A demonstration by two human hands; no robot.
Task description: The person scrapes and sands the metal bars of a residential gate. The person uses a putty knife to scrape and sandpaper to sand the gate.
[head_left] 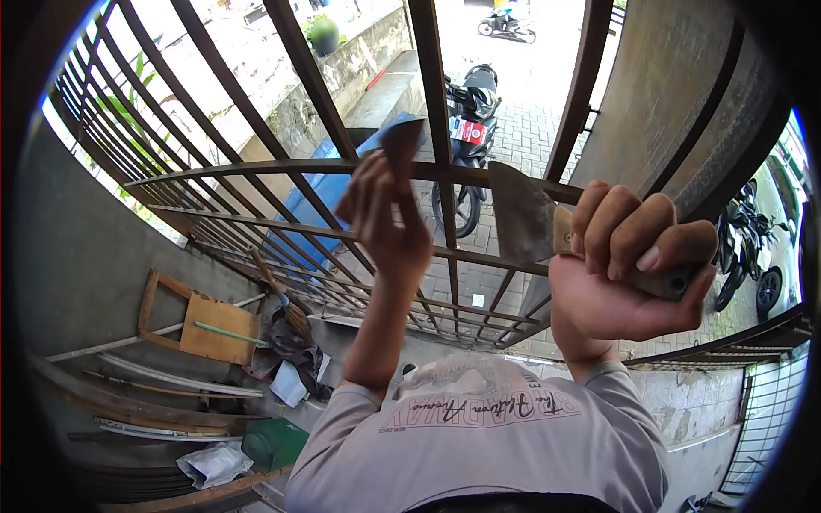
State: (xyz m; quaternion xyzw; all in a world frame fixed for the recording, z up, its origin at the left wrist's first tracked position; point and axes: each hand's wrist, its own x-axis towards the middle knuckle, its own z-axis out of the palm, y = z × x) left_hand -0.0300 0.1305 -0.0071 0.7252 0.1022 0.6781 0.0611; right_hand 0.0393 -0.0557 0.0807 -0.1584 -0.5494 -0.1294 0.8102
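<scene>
My left hand (383, 214) is raised against a brown metal railing (256, 171) and pinches a dark piece of sandpaper (402, 141) pressed near a horizontal bar. My right hand (629, 261) is closed around the wooden handle of a scraper (523, 214), whose wide rusty blade lies against the railing bar just right of a vertical post. Both hands are at about the same height, a short gap apart. My grey sleeves and printed shirt fill the bottom of the view.
Beyond the bars a black motorcycle (469, 128) stands on paving, next to a blue sheet (316, 205). Below left lie a wooden frame (201, 325), planks, rags and a green box (274, 443). A brown gate panel (684, 94) rises at right, another motorcycle (753, 248) behind it.
</scene>
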